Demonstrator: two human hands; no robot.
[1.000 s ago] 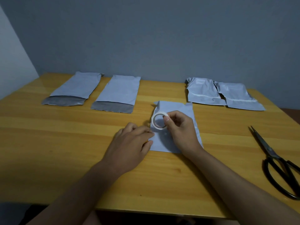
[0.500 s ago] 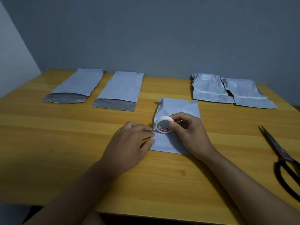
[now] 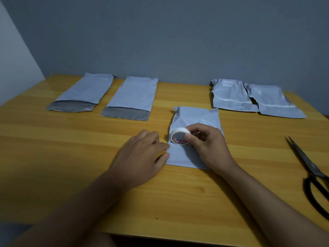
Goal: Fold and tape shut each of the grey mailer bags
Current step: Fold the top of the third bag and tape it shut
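Observation:
A folded grey mailer bag lies in the middle of the wooden table. My right hand grips a white tape roll standing on edge on the bag's left part. My left hand rests on the table with its fingertips pressing the bag's left edge beside the roll. Two unfolded mailer bags with open dark flaps lie at the back left. Two folded, taped bags lie at the back right.
Black scissors lie near the table's right edge, blades pointing away from me. A grey wall stands behind the table. The table's front edge runs just below my forearms.
The tape roll has come down from slightly raised onto the bag's left part, next to my left fingertips. My left hand has stayed put at the bag's left edge.

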